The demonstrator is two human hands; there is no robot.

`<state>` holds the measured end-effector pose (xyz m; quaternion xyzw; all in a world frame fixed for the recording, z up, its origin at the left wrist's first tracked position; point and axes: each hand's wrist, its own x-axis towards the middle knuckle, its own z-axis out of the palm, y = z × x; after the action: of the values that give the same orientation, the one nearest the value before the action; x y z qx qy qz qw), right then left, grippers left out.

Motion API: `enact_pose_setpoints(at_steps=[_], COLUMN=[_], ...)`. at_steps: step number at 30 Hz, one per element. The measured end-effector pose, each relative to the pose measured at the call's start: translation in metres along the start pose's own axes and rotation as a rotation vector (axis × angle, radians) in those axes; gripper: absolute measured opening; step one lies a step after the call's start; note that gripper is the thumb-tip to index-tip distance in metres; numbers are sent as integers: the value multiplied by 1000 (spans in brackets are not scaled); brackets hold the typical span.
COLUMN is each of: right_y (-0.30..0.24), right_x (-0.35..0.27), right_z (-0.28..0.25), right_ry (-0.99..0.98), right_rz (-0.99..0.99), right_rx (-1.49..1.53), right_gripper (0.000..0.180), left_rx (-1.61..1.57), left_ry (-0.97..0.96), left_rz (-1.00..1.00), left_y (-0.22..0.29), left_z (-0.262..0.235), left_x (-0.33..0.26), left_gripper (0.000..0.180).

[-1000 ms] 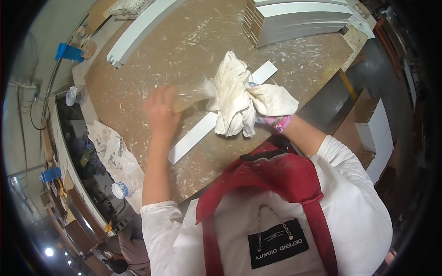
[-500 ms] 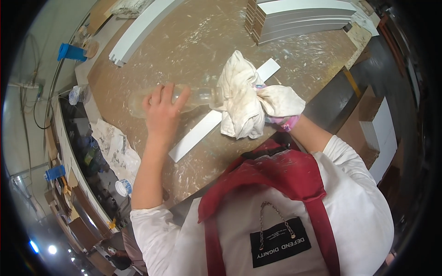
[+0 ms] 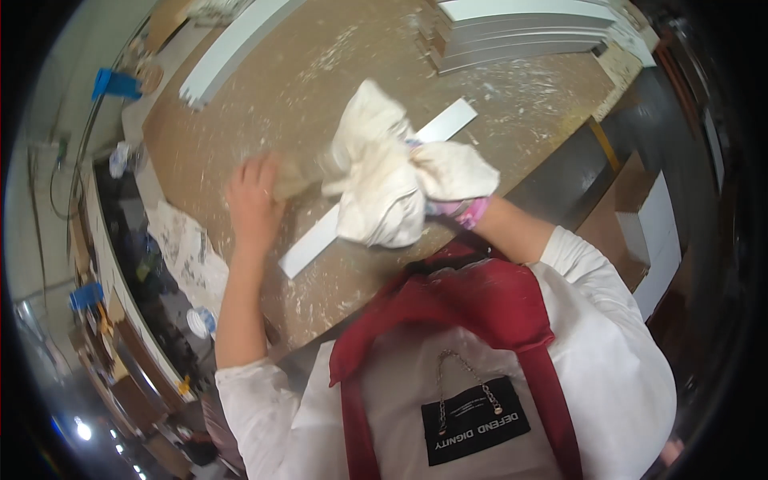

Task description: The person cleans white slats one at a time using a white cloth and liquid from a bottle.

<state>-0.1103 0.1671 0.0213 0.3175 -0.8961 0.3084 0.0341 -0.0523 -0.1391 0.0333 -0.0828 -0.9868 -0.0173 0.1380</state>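
Observation:
My left hand (image 3: 252,200) grips a clear plastic bottle (image 3: 308,172) lying almost level, its neck pushed into a crumpled white cloth (image 3: 376,192). My right hand (image 3: 456,172), in a white glove with a pink cuff, holds that cloth bunched up just above the workbench. Under the cloth a narrow white strip (image 3: 316,240) lies slantwise on the brown, dust-smeared bench top (image 3: 280,104); its far end (image 3: 448,120) shows beyond the cloth.
A stack of white panels (image 3: 528,32) sits at the far right of the bench. A long white board (image 3: 232,48) lies at the far left near a blue object (image 3: 116,82). Cardboard boxes (image 3: 648,232) stand right; cluttered shelves (image 3: 136,264) left.
The bottle's neck has gone further into the cloth. My left hand has shifted slightly left and closed more around the bottle. The right hand keeps the cloth bunched.

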Motion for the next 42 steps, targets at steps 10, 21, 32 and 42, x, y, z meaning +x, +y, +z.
enact_pose_setpoints(at_steps=[10,21,32,42], right_y=[108,89,38,53], right_x=[-30,28,40,37], right_z=[-53,-91,66,45], right_ry=[70,-182,-359,-415], right_rz=[-134,222,-384,-451], right_rx=[-185,687,52,-178], right_gripper=[27,31,21,19], left_rx=[-642,-395,-306,-291], left_ry=[509,268,-50,-73], left_rz=[-790,-700,-444,-397], left_y=[-120,8,66,68], left_z=[8,14,40,37], left_x=[-40,-115,-110,-109], left_gripper=[78,63,47,47])
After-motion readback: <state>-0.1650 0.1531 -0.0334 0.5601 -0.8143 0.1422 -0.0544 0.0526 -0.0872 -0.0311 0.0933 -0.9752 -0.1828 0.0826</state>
